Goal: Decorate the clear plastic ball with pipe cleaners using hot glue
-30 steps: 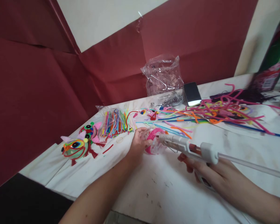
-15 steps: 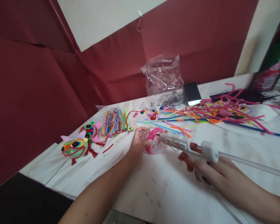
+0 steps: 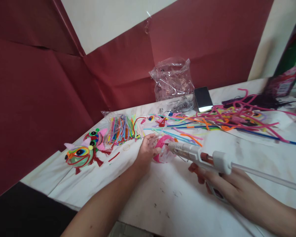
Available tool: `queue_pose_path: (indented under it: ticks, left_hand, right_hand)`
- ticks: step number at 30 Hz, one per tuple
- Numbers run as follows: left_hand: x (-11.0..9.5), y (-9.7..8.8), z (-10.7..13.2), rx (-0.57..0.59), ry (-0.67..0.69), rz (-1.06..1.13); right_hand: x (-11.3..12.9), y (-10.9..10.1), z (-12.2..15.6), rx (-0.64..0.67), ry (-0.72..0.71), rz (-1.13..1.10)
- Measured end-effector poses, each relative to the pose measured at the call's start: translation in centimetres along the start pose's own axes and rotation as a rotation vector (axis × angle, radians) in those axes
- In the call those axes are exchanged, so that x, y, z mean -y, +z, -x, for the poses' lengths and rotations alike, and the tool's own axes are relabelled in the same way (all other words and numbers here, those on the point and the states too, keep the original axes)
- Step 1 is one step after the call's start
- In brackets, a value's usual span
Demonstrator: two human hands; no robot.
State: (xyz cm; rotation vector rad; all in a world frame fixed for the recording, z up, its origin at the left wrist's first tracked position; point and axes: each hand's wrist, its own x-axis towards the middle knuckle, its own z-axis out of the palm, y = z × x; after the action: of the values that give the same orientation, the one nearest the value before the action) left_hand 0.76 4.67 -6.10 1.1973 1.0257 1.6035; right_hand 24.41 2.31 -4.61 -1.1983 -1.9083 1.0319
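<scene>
My left hand is closed round a clear ball wrapped in pink pipe cleaner, steadying it on the white table. A white hot glue gun is gripped in my right hand, with a clear glue stick sticking out of its back to the right. The gun's nozzle touches the pink wrap at the right side of the ball.
Two finished colourful ball figures lie at the left. A bag of short pipe cleaners and a spread of loose long ones cover the back of the table. A crumpled clear plastic bag, a phone and a dark box stand behind.
Almost nothing: the glue gun's nozzle has stayed at the pink ball, shifting only slightly. Both hands keep their grip.
</scene>
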Motion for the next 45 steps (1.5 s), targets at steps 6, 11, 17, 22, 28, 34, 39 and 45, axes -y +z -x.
queue_pose_path:
  ticks: [6, 11, 17, 22, 28, 34, 39, 45]
  left_hand:
    - [0.23, -0.17, -0.16, 0.019, 0.021, -0.011]
    - [0.24, -0.21, -0.13, 0.023, 0.026, -0.005]
    - [0.24, -0.17, -0.05, 0.041, 0.029, 0.001]
    - [0.17, -0.17, -0.06, 0.019, 0.021, -0.012]
    - [0.09, -0.16, 0.0, 0.045, 0.035, 0.01]
    - [0.14, -0.2, -0.05, 0.037, 0.032, -0.008]
    - [0.06, -0.06, -0.01, 0.034, 0.029, -0.023]
    - [-0.05, -0.04, 0.01, 0.042, 0.027, -0.021]
  right_hand:
    - [0.04, 0.04, 0.26, 0.018, 0.004, -0.003]
    - [-0.04, -0.03, 0.31, 0.039, 0.011, 0.015]
    - [-0.04, 0.01, 0.12, 0.041, 0.033, 0.029]
    - [0.18, -0.04, 0.11, 0.018, 0.026, 0.026]
    - [0.1, -0.15, 0.12, 0.001, 0.016, 0.031]
    - [-0.05, -0.13, 0.27, 0.012, -0.003, 0.037]
    - [0.04, -0.22, 0.48, 0.005, -0.008, 0.043]
    - [0.23, -0.11, 0.35, 0.009, 0.006, 0.046]
